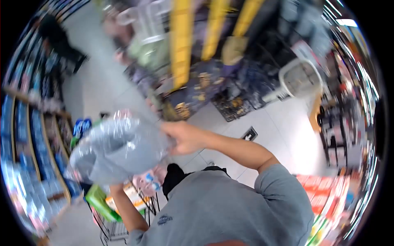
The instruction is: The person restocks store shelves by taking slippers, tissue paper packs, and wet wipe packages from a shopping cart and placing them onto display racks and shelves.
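A bulky grey item in shiny clear plastic wrap (pixel 123 149) is held up in front of me on the left; I cannot make out what is inside. My right hand (pixel 183 137) is closed on its right edge, fingers partly behind the wrap. My left wrist (pixel 116 189) reaches up to the package's lower edge, and the package hides the fingers of that hand. Below it stands a black wire cart (pixel 113 231) holding a green pack (pixel 99 203) and a pink patterned pack (pixel 148 181).
Shelves with blue packs (pixel 22 135) line the left side. A person in dark clothes (pixel 59 39) is in the aisle. Ahead is a display with yellow strips (pixel 180 41) and a white long-handled basket-like thing (pixel 301 78). Orange-red boxes (pixel 324 192) are stacked at right.
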Tool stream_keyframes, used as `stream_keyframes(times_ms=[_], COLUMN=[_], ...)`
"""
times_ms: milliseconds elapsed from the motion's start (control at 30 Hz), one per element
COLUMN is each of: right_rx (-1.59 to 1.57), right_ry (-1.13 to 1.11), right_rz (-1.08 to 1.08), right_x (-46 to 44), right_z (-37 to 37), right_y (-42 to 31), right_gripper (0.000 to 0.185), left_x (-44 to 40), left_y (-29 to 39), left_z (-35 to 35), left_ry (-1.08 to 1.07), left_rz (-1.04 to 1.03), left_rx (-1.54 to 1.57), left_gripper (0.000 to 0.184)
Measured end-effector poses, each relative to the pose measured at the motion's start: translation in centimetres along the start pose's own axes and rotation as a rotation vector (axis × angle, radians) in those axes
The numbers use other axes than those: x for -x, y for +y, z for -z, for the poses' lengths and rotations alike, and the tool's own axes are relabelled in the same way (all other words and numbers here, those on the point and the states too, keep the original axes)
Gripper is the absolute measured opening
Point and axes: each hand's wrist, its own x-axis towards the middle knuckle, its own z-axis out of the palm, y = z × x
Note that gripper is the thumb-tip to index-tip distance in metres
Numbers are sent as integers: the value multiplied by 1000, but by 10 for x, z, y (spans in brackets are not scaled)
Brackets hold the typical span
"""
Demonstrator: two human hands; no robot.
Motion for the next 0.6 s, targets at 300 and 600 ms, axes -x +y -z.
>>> stream_keyframes(times_ms=[300,600], right_rx=[-51,-201], right_ry=[469,979], right_rz=[-306,-636], right_x=[304,550], right_z=[52,39], right_y=[38,28], right_gripper=[58,58], left_x=[25,141], left_y=[139,303], left_z=[-244,-487], left_ry=[-596,-1218], left_rz=[-217,-68], left_rx=[-26,300], left_gripper=[54,47])
